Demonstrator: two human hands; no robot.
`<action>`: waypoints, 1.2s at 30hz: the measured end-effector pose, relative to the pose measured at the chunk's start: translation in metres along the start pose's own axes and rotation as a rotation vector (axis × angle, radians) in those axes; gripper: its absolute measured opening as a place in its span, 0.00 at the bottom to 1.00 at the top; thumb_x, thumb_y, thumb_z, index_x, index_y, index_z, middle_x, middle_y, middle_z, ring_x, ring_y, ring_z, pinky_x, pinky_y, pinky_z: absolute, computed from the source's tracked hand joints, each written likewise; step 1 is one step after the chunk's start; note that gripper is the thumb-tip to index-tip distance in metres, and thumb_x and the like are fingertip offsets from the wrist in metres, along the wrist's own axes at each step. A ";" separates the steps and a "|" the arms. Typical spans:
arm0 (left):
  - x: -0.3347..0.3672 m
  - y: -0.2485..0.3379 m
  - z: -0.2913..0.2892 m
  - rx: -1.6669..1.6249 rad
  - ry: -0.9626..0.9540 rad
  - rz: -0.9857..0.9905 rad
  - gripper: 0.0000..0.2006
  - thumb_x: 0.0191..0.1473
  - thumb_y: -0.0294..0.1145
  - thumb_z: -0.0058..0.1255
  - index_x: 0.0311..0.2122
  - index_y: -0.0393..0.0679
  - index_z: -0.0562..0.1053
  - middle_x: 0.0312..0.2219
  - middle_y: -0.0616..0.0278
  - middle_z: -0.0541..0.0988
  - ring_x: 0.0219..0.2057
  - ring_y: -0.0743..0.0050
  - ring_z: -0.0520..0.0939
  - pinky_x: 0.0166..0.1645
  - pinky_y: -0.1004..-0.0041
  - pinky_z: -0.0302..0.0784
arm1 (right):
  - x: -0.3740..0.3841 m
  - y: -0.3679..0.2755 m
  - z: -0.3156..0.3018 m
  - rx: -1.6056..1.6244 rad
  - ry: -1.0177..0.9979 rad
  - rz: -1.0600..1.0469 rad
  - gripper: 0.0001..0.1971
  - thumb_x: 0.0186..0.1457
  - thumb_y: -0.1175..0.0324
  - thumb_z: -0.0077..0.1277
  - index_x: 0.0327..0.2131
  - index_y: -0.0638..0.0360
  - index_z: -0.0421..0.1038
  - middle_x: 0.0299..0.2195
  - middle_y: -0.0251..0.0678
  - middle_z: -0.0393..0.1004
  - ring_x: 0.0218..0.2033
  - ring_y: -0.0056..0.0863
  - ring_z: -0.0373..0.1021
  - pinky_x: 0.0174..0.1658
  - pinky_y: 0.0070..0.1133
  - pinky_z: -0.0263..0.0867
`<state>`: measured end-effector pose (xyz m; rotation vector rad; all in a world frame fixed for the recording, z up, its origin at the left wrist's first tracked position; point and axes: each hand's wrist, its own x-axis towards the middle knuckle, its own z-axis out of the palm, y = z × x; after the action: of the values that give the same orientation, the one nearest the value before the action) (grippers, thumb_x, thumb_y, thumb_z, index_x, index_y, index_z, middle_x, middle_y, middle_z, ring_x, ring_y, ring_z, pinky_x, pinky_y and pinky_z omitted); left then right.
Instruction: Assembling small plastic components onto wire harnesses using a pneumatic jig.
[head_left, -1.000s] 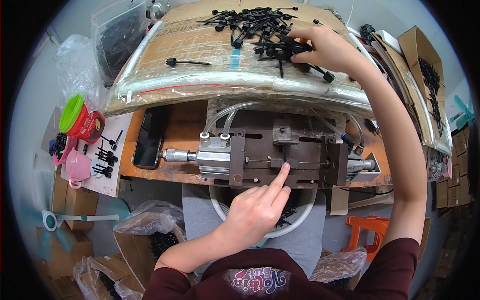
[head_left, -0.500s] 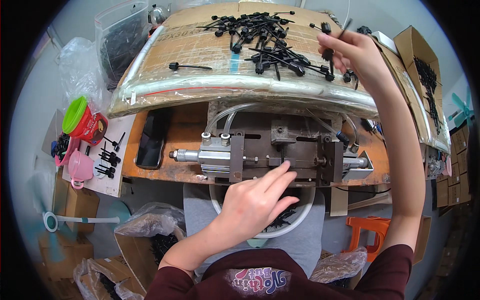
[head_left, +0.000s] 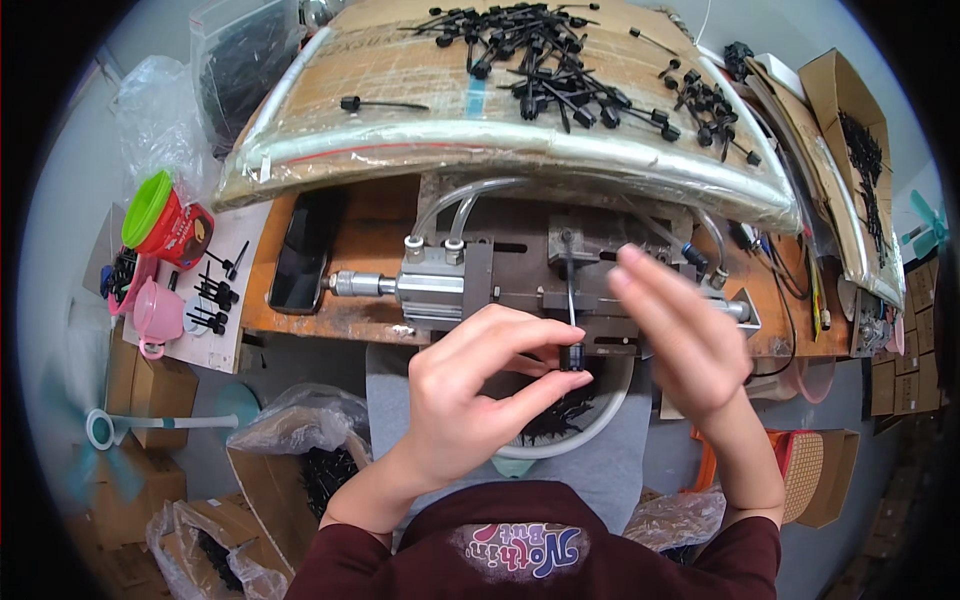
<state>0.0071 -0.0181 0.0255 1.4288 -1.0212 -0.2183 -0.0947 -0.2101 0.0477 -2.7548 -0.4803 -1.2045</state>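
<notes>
The machine (head_left: 520, 275) sits before you on the counter (head_left: 365, 235), with the phone (head_left: 303, 262) to its left and the cardboard (head_left: 380, 75) behind it, pieces (head_left: 531, 104) heaped on top. Farther left, the tub (head_left: 178, 235) stands behind the cup (head_left: 158, 312), more pieces just to their right. At your lap, the basin (head_left: 565, 448) has pieces in it; the carton (head_left: 820, 90) at far right holds others.

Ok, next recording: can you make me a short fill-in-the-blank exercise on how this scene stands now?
1. The hand pinching a black part is the person's ____ one.
2. The red tub has a ____ rim.
3. The cup just below that tub in the picture is ____.
4. The pile of loose parts lies on a plastic-wrapped sheet made of ____.

Missing words: left; green; pink; cardboard.
</notes>
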 end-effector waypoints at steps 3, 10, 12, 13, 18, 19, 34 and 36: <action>-0.014 -0.016 0.004 0.351 -0.127 0.133 0.15 0.40 0.19 0.66 0.38 0.37 0.80 0.38 0.56 0.79 0.35 0.71 0.83 0.39 0.76 0.82 | -0.012 -0.008 -0.006 0.345 0.108 0.546 0.12 0.49 0.85 0.55 0.40 0.70 0.77 0.40 0.45 0.78 0.32 0.27 0.77 0.32 0.20 0.74; -0.017 -0.040 0.026 0.719 -0.221 0.280 0.13 0.42 0.26 0.62 0.36 0.40 0.78 0.50 0.54 0.78 0.27 0.65 0.82 0.35 0.71 0.78 | -0.016 -0.017 -0.017 0.824 0.099 1.095 0.05 0.58 0.75 0.55 0.33 0.69 0.75 0.28 0.33 0.76 0.19 0.10 0.65 0.20 0.09 0.57; -0.011 -0.040 0.024 0.736 -0.254 0.273 0.12 0.42 0.26 0.62 0.36 0.41 0.78 0.49 0.55 0.78 0.26 0.66 0.81 0.33 0.72 0.78 | -0.017 -0.019 -0.019 0.926 0.078 1.191 0.08 0.58 0.74 0.55 0.38 0.69 0.72 0.26 0.35 0.76 0.17 0.11 0.65 0.18 0.09 0.56; -0.007 -0.039 0.024 0.748 -0.268 0.276 0.12 0.42 0.26 0.62 0.36 0.41 0.78 0.48 0.55 0.79 0.25 0.66 0.81 0.32 0.72 0.77 | -0.017 -0.019 -0.018 0.960 0.094 1.208 0.08 0.58 0.74 0.55 0.38 0.69 0.71 0.25 0.36 0.76 0.16 0.12 0.65 0.18 0.09 0.56; -0.004 -0.035 0.023 0.670 -0.242 0.216 0.15 0.41 0.27 0.64 0.38 0.41 0.79 0.47 0.55 0.79 0.28 0.66 0.83 0.34 0.72 0.79 | -0.017 -0.013 -0.012 1.119 0.073 1.310 0.08 0.58 0.74 0.55 0.34 0.67 0.66 0.23 0.40 0.76 0.13 0.19 0.69 0.16 0.12 0.61; -0.003 -0.033 0.023 0.621 -0.220 0.206 0.15 0.41 0.27 0.65 0.39 0.41 0.79 0.47 0.55 0.79 0.29 0.67 0.84 0.34 0.73 0.79 | -0.014 -0.013 -0.011 1.143 0.061 1.327 0.08 0.58 0.74 0.55 0.33 0.66 0.66 0.22 0.40 0.75 0.13 0.20 0.69 0.16 0.13 0.61; -0.008 -0.022 0.009 0.579 -0.160 0.221 0.14 0.40 0.21 0.63 0.36 0.37 0.77 0.46 0.52 0.78 0.36 0.63 0.83 0.39 0.70 0.80 | 0.115 0.087 0.017 -0.049 -0.264 0.388 0.19 0.50 0.68 0.59 0.46 0.63 0.72 0.39 0.41 0.75 0.38 0.26 0.69 0.41 0.21 0.65; -0.010 -0.027 0.014 0.646 -0.224 0.245 0.13 0.41 0.22 0.62 0.35 0.36 0.75 0.48 0.49 0.77 0.33 0.60 0.82 0.38 0.69 0.79 | 0.149 0.097 0.020 0.001 -0.613 0.575 0.28 0.42 0.73 0.58 0.52 0.62 0.68 0.51 0.51 0.70 0.55 0.42 0.66 0.58 0.32 0.63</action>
<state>0.0033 -0.0265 -0.0049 1.8592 -1.5277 0.1531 0.0459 -0.2611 0.1467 -2.9022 0.2762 -0.2307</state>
